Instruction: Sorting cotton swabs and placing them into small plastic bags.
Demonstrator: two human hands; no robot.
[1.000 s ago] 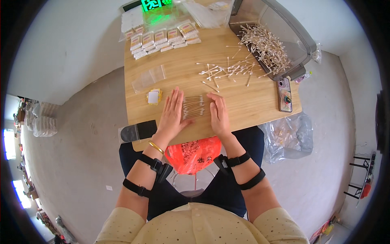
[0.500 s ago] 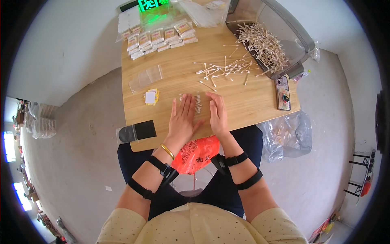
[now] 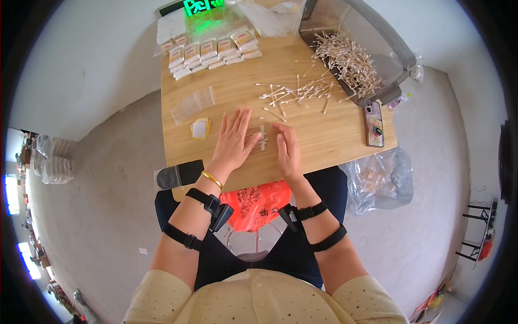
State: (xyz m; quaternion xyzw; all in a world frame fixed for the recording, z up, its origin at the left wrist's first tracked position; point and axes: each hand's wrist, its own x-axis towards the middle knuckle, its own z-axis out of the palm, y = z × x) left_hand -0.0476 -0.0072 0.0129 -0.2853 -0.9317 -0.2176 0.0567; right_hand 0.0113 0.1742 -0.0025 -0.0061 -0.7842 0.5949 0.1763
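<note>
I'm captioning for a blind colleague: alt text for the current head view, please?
A person's left hand partly covers a row of cotton swabs on a wooden table, with the right hand to the row's right. Beyond lie loose swabs, a grey bin of swabs and stacked swab packs.

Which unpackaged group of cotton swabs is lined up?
The row between left hand and right hand: its sticks lie roughly parallel, unlike the loose scatter and the heap in the grey bin.

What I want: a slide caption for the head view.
Left hand partly hides a row of cotton swabs on a table, right hand beside them.
</note>
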